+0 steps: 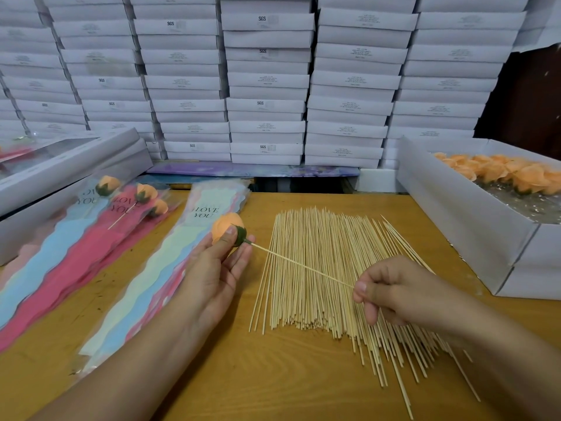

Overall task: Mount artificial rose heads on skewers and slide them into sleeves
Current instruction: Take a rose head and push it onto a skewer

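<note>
Left arm: bare from the wrist to the frame's bottom edge; no sleeve, watch or band shows.
Right arm: bare as well, with no sleeve or cuff in view up to the lower right corner.
Left hand (217,268): ungloved, no rings or bracelets visible.
Right hand (391,291): ungloved, no rings visible on the parts that show.
Fingers (233,232): nails short and unpainted, plain at the thumb tips; the other nails are turned away or too small to tell.
Markings: no tattoos, tape or plasters visible on either forearm.
</note>
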A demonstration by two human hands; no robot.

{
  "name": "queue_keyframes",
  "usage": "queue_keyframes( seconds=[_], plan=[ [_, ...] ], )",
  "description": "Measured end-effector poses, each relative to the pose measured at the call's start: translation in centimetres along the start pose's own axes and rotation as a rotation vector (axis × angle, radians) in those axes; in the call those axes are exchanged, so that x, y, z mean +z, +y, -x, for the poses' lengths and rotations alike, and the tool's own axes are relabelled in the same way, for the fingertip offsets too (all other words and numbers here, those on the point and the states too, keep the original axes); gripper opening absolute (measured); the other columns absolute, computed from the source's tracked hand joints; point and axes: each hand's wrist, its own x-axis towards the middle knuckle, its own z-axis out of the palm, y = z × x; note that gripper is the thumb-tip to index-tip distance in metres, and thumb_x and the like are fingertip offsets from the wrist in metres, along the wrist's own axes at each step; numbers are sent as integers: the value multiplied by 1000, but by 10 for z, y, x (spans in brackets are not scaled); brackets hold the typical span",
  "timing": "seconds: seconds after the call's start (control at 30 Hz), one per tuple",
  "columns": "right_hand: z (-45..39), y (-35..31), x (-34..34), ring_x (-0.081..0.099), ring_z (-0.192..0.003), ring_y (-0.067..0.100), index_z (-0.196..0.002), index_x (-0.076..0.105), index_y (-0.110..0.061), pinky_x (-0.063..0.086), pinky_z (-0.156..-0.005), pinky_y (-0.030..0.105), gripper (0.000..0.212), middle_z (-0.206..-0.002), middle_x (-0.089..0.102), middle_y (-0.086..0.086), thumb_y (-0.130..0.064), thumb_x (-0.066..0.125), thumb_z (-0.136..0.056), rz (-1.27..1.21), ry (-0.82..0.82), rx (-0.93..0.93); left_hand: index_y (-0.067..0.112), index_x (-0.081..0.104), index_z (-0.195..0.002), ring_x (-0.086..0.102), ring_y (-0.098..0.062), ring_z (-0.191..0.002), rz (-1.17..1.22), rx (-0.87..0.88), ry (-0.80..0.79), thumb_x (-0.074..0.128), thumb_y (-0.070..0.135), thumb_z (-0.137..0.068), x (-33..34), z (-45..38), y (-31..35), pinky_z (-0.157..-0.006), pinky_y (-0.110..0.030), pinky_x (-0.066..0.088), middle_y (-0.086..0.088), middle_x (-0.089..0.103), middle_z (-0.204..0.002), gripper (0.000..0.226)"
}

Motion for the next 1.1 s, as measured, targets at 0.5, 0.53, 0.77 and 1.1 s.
queue_keyframes(
  seconds=[0.5,0.53,0.77,1.1],
  plan=[
    [-1,1,-9,48,-36,8,-81,74,-5,33,-33,15,18,-67,67,14,-8,61,-93,-439,-362,219,3,58,-129,76,-17,-74,-11,-23,-17,69,12,-87,4,3,-1,-62,-23,62,-19,77,-95,44],
    [0,0,-9,54,-41,10,-83,75,-6,39,-36,16,15,-72,69,16,-10,64,-92,-430,-406,197,3,58,-129,76,-17,-74,-11,-28,-24,69,13,-87,4,4,-1,-64,-23,62,-18,77,-94,44],
    [5,-4,-3,68,-64,13,-100,76,-12,55,-54,18,14,-79,72,9,-15,74,-86,-352,-628,123,4,62,-123,76,-16,-79,-76,-52,-101,72,19,-81,6,9,-1,-60,-23,61,-11,76,-104,46],
    [5,-3,1,71,-69,21,-99,77,-13,59,-56,23,18,-82,71,12,-7,76,-83,-480,-542,100,16,61,-131,75,-22,-99,-176,-22,-178,73,30,-78,6,10,3,-62,-23,60,-8,74,-118,56]
  ],
)
